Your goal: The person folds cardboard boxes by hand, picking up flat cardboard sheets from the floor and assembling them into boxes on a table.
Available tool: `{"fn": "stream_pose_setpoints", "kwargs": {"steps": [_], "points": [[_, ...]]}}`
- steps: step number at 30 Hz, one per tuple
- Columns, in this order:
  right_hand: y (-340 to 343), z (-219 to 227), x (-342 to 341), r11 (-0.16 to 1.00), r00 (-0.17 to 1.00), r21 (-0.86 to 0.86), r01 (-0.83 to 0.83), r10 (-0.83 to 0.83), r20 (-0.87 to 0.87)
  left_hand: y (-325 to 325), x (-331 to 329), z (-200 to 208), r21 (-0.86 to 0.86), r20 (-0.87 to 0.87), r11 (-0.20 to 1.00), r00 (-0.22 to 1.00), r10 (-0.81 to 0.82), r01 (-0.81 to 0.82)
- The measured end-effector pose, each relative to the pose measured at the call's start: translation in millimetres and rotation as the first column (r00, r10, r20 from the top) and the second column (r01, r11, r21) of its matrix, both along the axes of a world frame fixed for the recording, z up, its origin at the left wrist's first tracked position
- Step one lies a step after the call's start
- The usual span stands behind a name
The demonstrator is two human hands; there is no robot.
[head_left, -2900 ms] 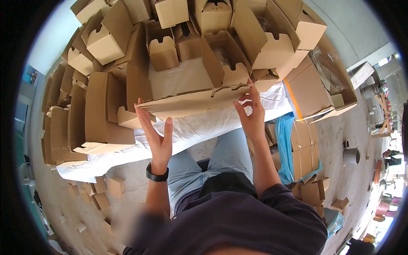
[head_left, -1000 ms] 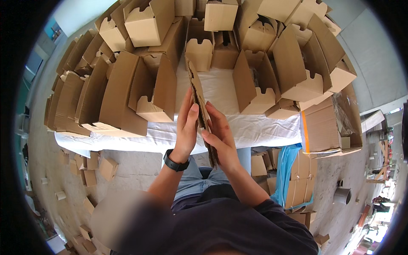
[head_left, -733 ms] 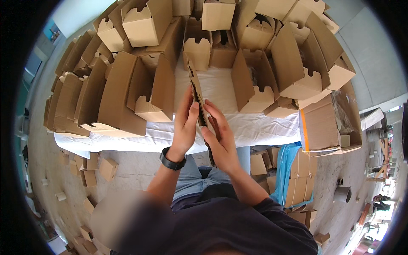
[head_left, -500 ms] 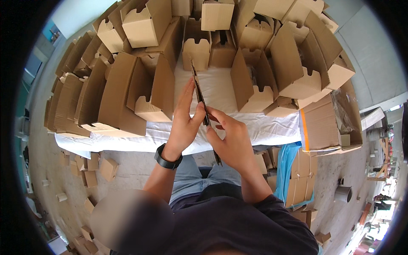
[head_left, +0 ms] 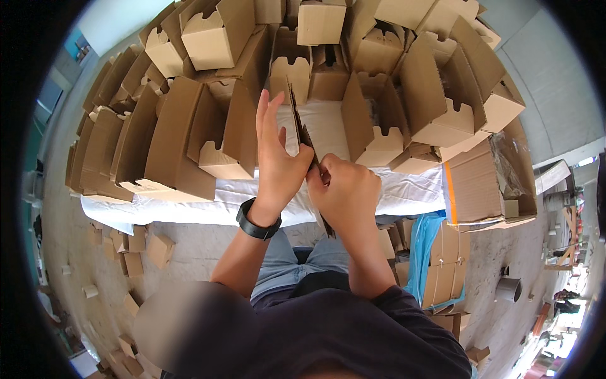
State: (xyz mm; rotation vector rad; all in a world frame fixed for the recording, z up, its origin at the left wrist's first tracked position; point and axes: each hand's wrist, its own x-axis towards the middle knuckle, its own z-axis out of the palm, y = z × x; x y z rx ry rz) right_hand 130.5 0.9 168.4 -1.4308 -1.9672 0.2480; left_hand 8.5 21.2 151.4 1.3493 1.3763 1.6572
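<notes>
Cardboard piece (head_left: 305, 136) held edge-on

Thin and ragged-edged, it slants through the frame's centre, pinched in the curled right hand (head_left: 346, 192); the left hand (head_left: 281, 165) touches it with the thumb, fingers spread. Across the top, notched boxes (head_left: 384, 149) stand on wrinkled white cloth (head_left: 407, 191).

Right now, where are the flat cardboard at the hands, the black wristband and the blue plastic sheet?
Flat cardboard (head_left: 302, 128): head view, on its upper part, above the thumbs.
Black wristband (head_left: 250, 225): head view, on its lower left curve.
Blue plastic sheet (head_left: 424, 252): head view, midway down its strip.
</notes>
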Motion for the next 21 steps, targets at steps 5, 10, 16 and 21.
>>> {"fn": "stream_pose_setpoints", "kwargs": {"steps": [5,10,16,21], "points": [[1.4,-2.6,2.9,0.997,1.000,0.073,0.007,-0.006,-0.011,3.3,2.8,1.2,0.202,-0.272,0.974,0.950,0.155,-0.101],[8.3,-6.4,10.0,0.976,0.995,0.213,0.034,-0.053,0.081,4.0,-1.3,5.2,0.319,-0.375,0.933,0.881,0.287,-0.168],[11.4,-4.4,17.6,0.991,0.999,0.125,0.042,-0.043,0.008,-1.2,-10.5,2.9,0.146,-0.258,0.984,0.956,0.140,-0.104],[16.7,1.2,28.7,0.996,0.998,0.063,0.061,-0.061,-0.006,-1.6,-25.9,2.2,0.217,-0.302,0.974,0.944,0.131,-0.065]]}}
